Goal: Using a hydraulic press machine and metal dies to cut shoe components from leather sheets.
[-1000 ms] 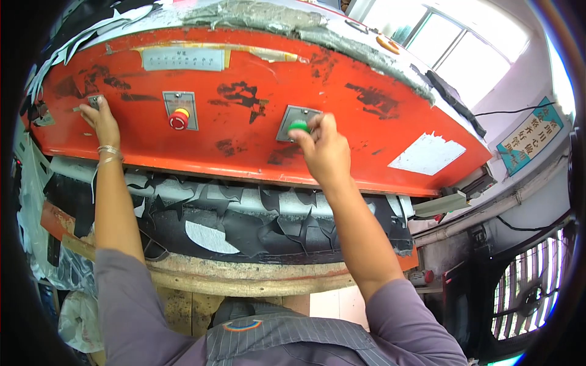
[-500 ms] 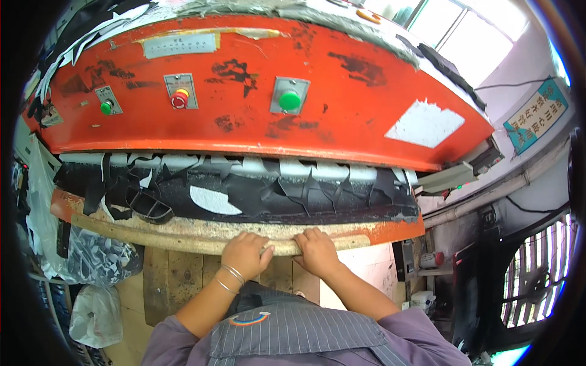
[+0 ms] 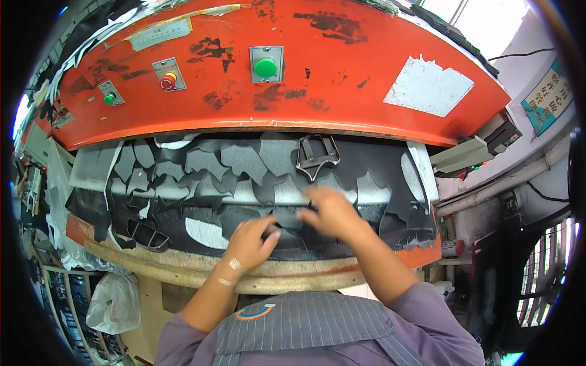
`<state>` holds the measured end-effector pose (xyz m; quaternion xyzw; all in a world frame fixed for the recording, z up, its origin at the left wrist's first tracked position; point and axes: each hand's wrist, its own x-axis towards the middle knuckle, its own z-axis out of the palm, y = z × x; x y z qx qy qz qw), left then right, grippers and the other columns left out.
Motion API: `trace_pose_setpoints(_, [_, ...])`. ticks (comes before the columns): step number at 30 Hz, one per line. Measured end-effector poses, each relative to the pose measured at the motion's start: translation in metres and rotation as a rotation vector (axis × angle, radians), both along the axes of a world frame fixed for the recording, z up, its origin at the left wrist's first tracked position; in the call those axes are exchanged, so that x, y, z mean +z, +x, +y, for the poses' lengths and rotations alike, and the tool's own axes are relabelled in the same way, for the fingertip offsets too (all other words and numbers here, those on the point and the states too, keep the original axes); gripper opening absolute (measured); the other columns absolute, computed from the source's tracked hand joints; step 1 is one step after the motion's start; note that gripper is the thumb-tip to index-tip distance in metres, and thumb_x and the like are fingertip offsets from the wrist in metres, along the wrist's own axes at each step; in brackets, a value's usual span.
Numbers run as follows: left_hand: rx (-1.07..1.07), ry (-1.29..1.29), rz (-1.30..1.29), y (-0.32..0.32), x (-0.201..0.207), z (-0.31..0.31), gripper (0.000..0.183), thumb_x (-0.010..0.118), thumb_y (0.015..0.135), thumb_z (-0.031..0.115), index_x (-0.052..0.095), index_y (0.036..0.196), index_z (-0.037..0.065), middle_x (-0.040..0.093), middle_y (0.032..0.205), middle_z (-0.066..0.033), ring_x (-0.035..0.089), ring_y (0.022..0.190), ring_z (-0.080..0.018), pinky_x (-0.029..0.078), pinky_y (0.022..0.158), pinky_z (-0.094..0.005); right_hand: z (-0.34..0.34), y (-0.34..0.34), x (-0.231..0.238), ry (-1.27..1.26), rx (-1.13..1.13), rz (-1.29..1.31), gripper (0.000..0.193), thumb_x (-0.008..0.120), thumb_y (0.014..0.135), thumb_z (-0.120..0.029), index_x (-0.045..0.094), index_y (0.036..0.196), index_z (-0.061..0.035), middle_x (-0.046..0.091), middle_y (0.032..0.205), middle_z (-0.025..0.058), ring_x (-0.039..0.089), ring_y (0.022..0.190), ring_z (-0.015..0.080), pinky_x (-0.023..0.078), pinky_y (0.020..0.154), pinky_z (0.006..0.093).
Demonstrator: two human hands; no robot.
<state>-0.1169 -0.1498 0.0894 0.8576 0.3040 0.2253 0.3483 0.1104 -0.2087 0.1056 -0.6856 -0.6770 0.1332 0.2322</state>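
Over the black sheet material [image 3: 360,149] on the bed of the press, both of my hands are off the front edge. My left hand [image 3: 251,241] is low over the near strip, thumb and fingers apart, with nothing visible in it. My right hand [image 3: 332,212] reaches farther in, slightly blurred, its fingers stretched toward the cut-out gaps. Just beyond it, a metal cutting die [image 3: 317,157] stands on the sheet. A second, dark cutting die [image 3: 148,235] lies at the near left. Between them is a curved pale opening [image 3: 206,233] in the sheet.
The orange press head [image 3: 213,85] spans the far side, bearing a green button [image 3: 265,68] and a red stop knob [image 3: 168,82]. A worn bar [image 3: 268,282] runs along the near edge. Plastic bags [image 3: 115,303] hang at left; a grey metal bracket [image 3: 459,160] juts out at right.
Both hands have left the front bar and moved forward over the sheet. Much more of the bed now shows beneath the press head, including the far cutting die and the cut-out gaps.
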Motion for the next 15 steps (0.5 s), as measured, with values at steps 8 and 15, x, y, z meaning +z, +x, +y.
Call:
trace_pose_setpoints(8, [0.185, 0.017, 0.077, 0.118, -0.051, 0.059, 0.064, 0.046, 0.093, 0.021, 0.017, 0.146, 0.001, 0.052, 0.133, -0.0148, 0.045, 0.127, -0.0301, 0.024, 0.111, -0.0465, 0.097, 0.049, 0.017, -0.407, -0.155, -0.371, 0.072, 0.074, 0.069, -0.045, 0.051, 0.124, -0.0060, 0.057, 0.118, 0.0136, 0.055, 0.110, 0.0267, 0.033, 0.094, 0.0553])
trace_pose_setpoints(15, [0.100, 0.210, 0.320, 0.127, -0.040, 0.056, 0.051, 0.051, 0.091, 0.024, 0.040, 0.137, 0.004, 0.047, 0.139, -0.0108, 0.038, 0.133, -0.0285, 0.022, 0.111, -0.0491, 0.039, 0.201, -0.020, 0.288, -0.076, 1.483, 0.075, 0.068, 0.071, -0.036, 0.041, 0.133, -0.0027, 0.057, 0.116, 0.0138, 0.058, 0.108, 0.0260, 0.046, 0.092, 0.0370])
